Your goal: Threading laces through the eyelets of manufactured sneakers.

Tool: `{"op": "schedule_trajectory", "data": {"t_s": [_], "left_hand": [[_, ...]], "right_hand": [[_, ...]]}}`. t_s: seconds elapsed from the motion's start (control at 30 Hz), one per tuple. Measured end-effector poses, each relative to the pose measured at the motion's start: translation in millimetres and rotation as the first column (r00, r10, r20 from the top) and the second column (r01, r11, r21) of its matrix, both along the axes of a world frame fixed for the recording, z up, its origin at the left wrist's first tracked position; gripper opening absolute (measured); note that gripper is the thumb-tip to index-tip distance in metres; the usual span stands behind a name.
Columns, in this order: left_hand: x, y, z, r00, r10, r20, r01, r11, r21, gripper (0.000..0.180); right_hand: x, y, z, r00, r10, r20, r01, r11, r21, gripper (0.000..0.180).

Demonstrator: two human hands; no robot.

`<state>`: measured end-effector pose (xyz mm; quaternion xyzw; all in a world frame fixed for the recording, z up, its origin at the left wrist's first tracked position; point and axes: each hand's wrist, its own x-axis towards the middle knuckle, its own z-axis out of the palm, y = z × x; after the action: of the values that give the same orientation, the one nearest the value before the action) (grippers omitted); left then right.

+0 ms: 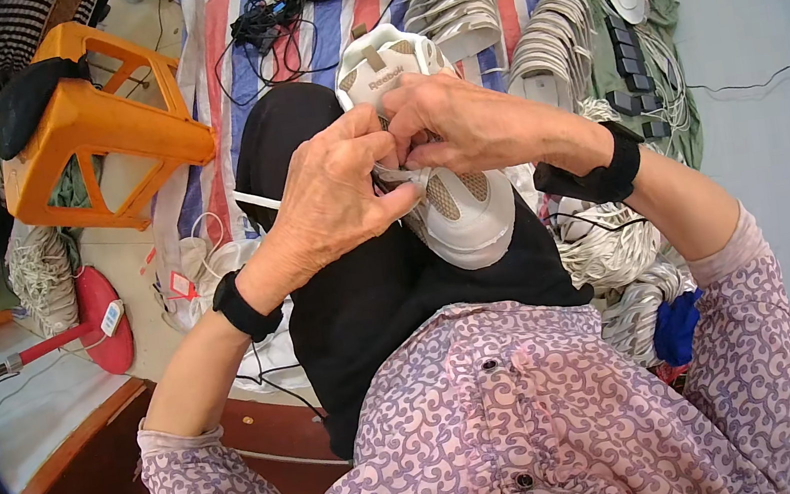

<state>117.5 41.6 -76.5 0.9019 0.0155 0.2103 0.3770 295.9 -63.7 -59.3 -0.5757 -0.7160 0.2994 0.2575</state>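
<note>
Basically, both hands were at the lacing area of a white & beige shoe (469, 226), which sat on the lap over blk trousers (365, 286), toe near, tongue end far. Left hand (332, 190) came in from the left side, thumb apart from the curled index finger; couldn't tell if the fingertips were clamped on anything. Right hand (459, 127) reached across from the right, fingertips bunched together by a white lace (392, 176); whether they pinched it was hidden btwn the hands. A flat white strip (255, 199) stuck out left of the left hand. Each wrist wore a blk band. Far left stood an orange stool (42, 180) w/ a blk cloth item (36, 100) on it. Beyond the lap lay a striped sheet (212, 25) w/ tangled blk cables (263, 28), plus stacked pale curved pieces (456, 1) toward far right. Small blk blocks (630, 62) lay farther right; white cord bundles (602, 248) were near right, next to blue cloth (677, 327).
</note>
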Motion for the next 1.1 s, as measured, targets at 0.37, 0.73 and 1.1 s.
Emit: {"op": "schedule_trajectory", "data": {"t_s": [0.37,0.73,1.1], "left_hand": [[-2.7,-10.3,4.6,0.981,0.084,-0.172,-0.092,0.995,-0.039,0.024],[-6.0,-18.1,4.2,0.991,0.100,-0.092,-0.102,0.995,-0.019,0.022],[-5.1,-21.2,5.0,0.986,0.128,-0.105,-0.131,0.991,-0.016,0.023]], "right_hand": [[0.6,0.2,3.8,1.000,0.020,0.012,-0.019,0.997,-0.069,0.010],[-1.2,-5.2,-1.1,0.999,0.025,0.031,-0.025,0.999,0.021,0.007],[6.4,0.1,5.1,0.979,-0.087,-0.184,0.014,0.931,-0.364,0.010]]}}
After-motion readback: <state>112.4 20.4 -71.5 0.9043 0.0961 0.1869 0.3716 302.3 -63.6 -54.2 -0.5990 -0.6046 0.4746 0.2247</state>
